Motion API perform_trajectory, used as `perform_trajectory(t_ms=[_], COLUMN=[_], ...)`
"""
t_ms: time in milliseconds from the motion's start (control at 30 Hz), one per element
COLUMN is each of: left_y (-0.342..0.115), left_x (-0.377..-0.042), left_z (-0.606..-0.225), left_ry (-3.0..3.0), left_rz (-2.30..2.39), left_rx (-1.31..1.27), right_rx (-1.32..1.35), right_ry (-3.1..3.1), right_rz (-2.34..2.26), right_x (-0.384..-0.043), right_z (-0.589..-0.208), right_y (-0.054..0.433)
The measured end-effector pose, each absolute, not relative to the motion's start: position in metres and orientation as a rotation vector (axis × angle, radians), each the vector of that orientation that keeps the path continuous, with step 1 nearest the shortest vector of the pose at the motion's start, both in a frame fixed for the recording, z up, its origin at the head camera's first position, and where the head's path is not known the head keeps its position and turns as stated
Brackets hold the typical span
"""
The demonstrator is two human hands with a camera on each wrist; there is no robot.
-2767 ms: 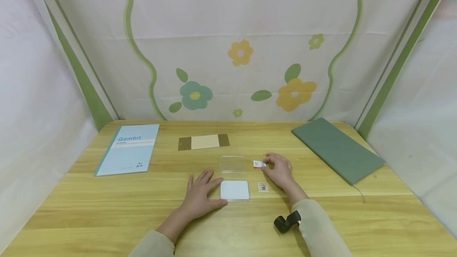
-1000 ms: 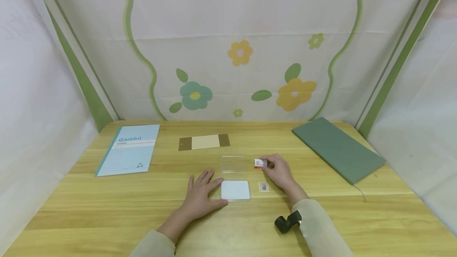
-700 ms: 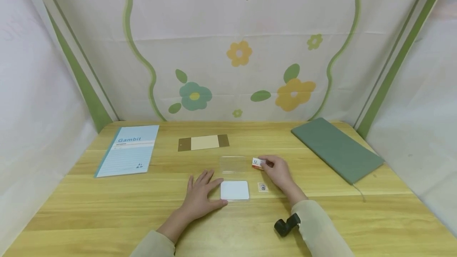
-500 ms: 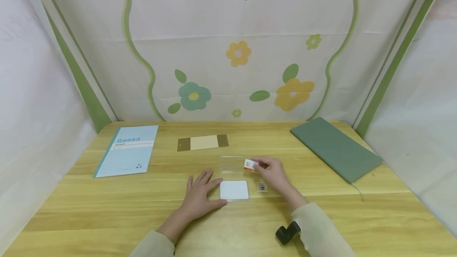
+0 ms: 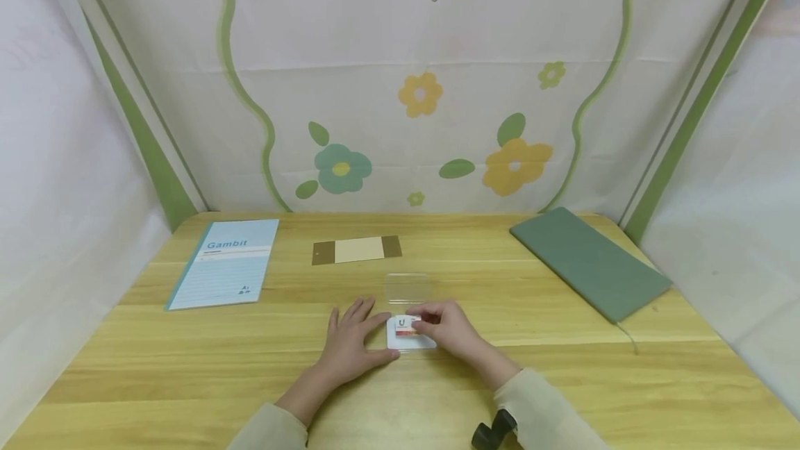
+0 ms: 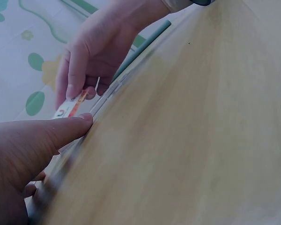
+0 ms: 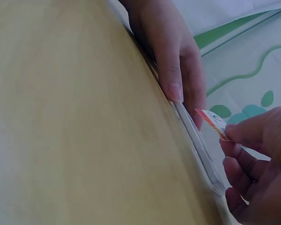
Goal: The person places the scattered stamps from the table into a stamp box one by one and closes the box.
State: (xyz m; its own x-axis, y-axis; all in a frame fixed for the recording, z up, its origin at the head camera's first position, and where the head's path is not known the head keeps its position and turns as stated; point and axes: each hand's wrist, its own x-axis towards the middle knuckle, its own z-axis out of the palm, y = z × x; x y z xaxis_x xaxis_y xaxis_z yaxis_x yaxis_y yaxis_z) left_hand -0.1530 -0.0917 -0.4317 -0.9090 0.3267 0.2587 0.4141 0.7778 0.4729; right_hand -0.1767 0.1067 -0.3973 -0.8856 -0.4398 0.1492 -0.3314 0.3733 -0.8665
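My right hand (image 5: pixel 451 328) pinches a small white-and-red printed card (image 5: pixel 407 326) marked with a "U" between thumb and fingers. It holds the card over a blank white card (image 5: pixel 394 344) lying in a shallow clear plastic case. In the right wrist view the printed card (image 7: pixel 213 123) is tilted and stands off the stack's edge. My left hand (image 5: pixel 351 346) lies spread at the case's left side, index finger by the far corner and thumb by the near one. The left wrist view shows the left thumb (image 6: pixel 68 131) along the case edge.
A clear plastic lid (image 5: pixel 407 288) lies just behind the case. Farther back is a brown-and-cream card strip (image 5: pixel 358 249). A blue notebook (image 5: pixel 225 262) lies at left, a green notebook (image 5: pixel 587 262) at right. A black device (image 5: pixel 494 430) sits by the right sleeve.
The right hand has picked up the printed card from the table and carried it left and nearer, over the white card. A small square sticker is now hidden behind that hand. The left hand stays put.
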Motion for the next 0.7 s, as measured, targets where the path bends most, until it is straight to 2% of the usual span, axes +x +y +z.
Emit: perform_trajectory(t_ms=[233, 700], left_y=[-0.092, -0.093], left_x=[-0.154, -0.155], left_z=[-0.433, -0.435], left_ry=[-2.816, -2.806], left_rz=[-0.8, -0.813], left_rx=[-0.588, -0.597], right_rx=[-0.718, -0.842], right_ry=[2.665, 2.824], right_rz=[-1.395, -1.17], right_x=[-0.182, -0.181], right_z=[-0.422, -0.424], right_y=[0.104, 0.098])
